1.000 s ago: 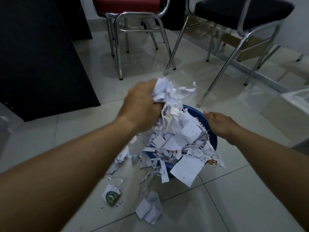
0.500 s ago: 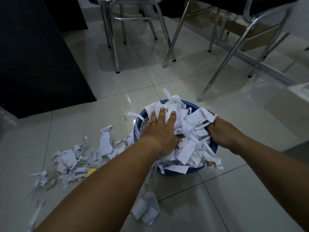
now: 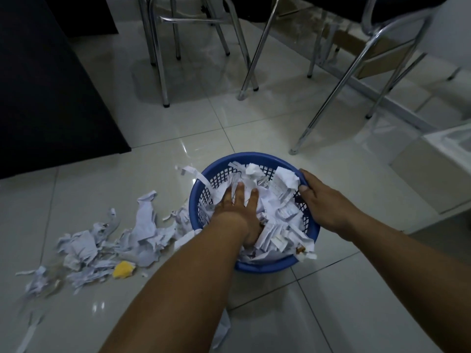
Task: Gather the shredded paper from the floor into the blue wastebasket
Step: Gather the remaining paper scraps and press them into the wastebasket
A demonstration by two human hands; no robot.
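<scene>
Inside the basket (image 3: 244,157), left fingers (image 3: 239,193) lie straight and spread, the left hand (image 3: 235,215) pressing flat on the paper (image 3: 277,220) heaped there. Beyond it, the right hand (image 3: 323,200) curls over the rim on its side, gripping it. More shreds (image 3: 107,240) lie on the floor (image 3: 356,289) left of the basket, just beside its wall, with a yellow scrap (image 3: 123,270) among them. Assessment: shreds are light, soft and springy, and will scatter; scoop from beneath with both hands cupped, then compress.

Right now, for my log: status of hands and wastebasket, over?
Left hand flat, pressing white shredded paper into blue mesh wastebasket. Right hand grips rim. Loose shreds lie on floor, left side.
</scene>
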